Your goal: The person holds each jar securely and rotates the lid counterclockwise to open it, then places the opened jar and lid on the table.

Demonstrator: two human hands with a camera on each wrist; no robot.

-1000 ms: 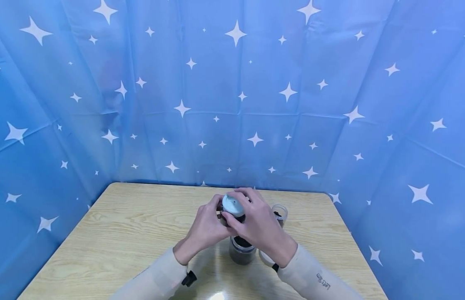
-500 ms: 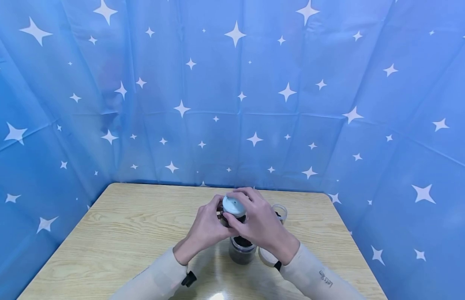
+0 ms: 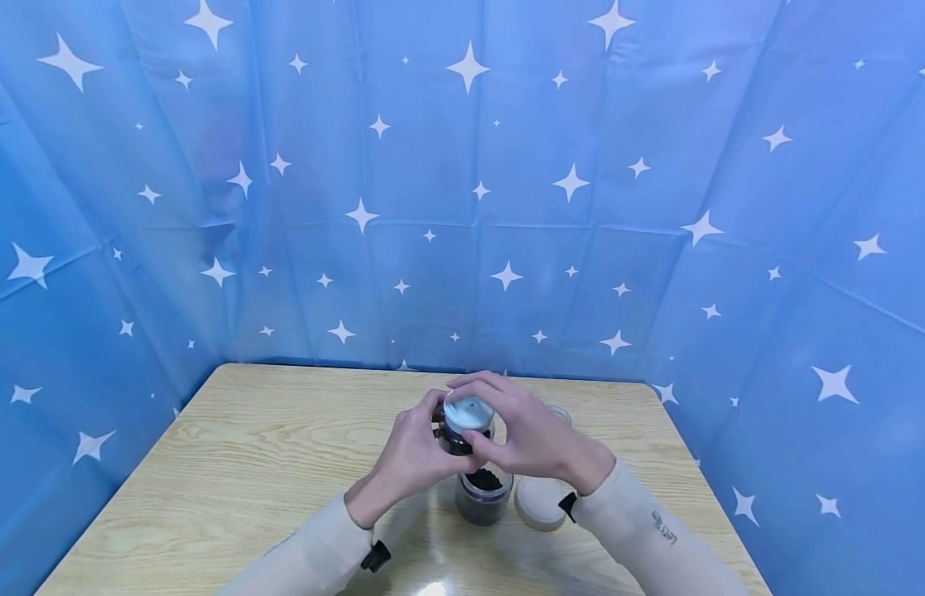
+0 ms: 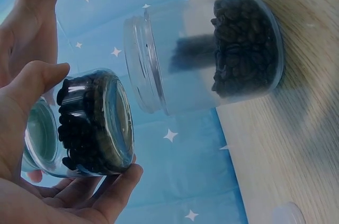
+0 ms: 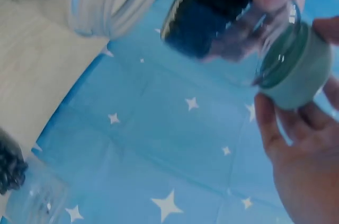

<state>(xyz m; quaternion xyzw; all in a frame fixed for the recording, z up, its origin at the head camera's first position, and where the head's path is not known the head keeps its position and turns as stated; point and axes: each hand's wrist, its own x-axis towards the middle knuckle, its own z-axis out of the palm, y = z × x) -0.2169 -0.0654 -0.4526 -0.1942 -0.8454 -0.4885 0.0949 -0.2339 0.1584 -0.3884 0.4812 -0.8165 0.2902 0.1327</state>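
Observation:
My left hand (image 3: 410, 451) grips a small glass jar (image 4: 90, 128) partly filled with dark coffee beans, its fingers and thumb round the glass. The fingers and thumb of my right hand (image 3: 532, 430) hold the rim of the pale blue-green lid (image 3: 469, 412), which sits over the jar's mouth. Right below stands a larger clear jar (image 3: 482, 507) on the table, its mouth uncovered and coffee beans in its lower part. In the right wrist view, the lid (image 5: 302, 70) shows at the small jar's end, with fingertips around its edge.
A round whitish lid (image 3: 540, 505) lies on the wooden table (image 3: 283, 463), right of the larger jar. Behind my right hand, another clear jar (image 3: 559, 412) is mostly hidden; beans show in it in the right wrist view. A blue star-patterned curtain (image 3: 432, 165) surrounds the table.
My right hand has turned on the lid, its wrist and forearm swinging right and up. More of the small jar and the whitish lid shows. My left hand has barely moved.

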